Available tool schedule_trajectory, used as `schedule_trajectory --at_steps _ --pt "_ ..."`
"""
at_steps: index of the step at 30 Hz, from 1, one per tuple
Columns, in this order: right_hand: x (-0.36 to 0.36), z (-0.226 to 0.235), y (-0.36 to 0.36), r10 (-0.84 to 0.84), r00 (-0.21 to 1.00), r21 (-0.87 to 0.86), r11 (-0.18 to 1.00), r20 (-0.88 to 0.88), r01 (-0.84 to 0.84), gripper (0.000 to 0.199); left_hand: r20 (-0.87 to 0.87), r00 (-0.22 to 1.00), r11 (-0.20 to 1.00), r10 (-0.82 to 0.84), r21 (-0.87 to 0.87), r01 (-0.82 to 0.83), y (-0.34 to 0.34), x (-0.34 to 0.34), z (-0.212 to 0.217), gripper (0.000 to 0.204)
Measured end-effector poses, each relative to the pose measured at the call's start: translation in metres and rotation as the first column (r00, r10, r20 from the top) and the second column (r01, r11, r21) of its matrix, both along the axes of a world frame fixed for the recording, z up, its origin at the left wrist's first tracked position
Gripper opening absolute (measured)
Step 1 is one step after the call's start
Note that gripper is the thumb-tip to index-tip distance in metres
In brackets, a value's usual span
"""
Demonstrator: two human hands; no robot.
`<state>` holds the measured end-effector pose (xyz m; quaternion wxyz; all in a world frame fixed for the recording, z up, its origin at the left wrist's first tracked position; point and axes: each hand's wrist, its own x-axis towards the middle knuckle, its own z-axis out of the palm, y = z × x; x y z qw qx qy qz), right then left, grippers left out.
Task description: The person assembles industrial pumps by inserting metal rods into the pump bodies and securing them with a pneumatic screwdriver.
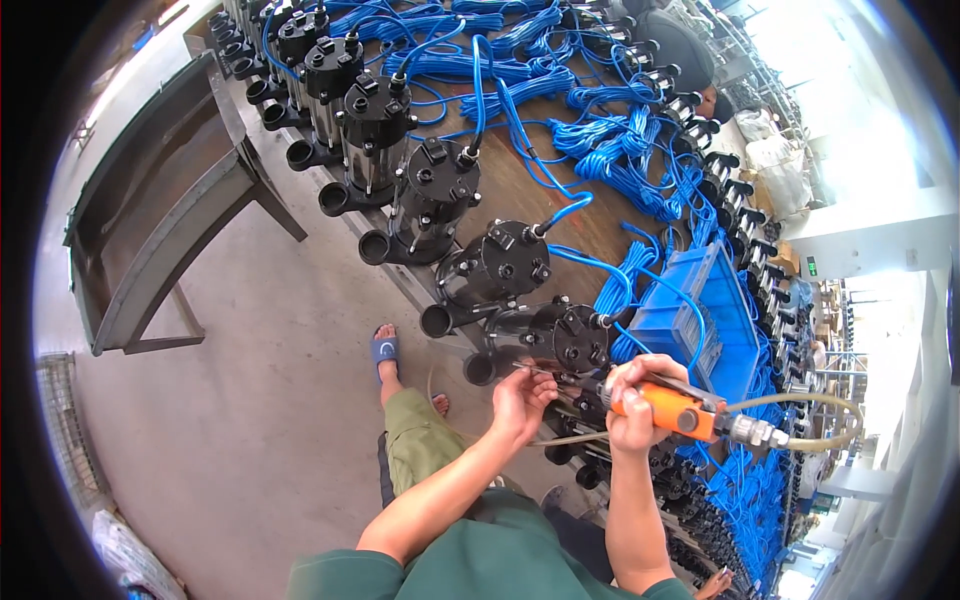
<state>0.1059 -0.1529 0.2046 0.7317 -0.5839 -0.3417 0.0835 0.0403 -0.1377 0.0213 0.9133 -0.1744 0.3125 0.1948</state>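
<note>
My right hand [635, 400] grips an orange pneumatic screwdriver [672, 410] with a hose [820, 415] trailing to the right. Its tip points left toward the black top of a pump [575, 340] lying in a row on the bench. My left hand [520, 400] is just left of the tool tip, fingers pinched near the bit, seemingly on a small screw that is too tiny to make out. More black and steel pumps [430, 195] stand in line further along, each with a blue cable.
Coils of blue cable [610, 150] cover the wooden bench. A blue plastic crate [700, 320] sits right of the pump. A grey metal table [150, 220] stands at left on the concrete floor. Another person [680, 55] bends over the far end.
</note>
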Motion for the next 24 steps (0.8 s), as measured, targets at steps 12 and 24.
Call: schedule_trajectory --at_steps 12,24 --pt "0.003 -0.007 0.0 0.006 1.0 -0.015 1.0 0.027 -0.005 0.037 0.008 1.0 0.999 -0.006 0.037 0.005 0.007 -0.008 0.003 0.016" --pt "0.006 -0.004 0.009 0.022 0.999 -0.014 1.0 0.033 -0.022 0.038 0.055 0.998 1.0 -0.005 0.02 0.004 0.004 0.0 -0.005 0.019"
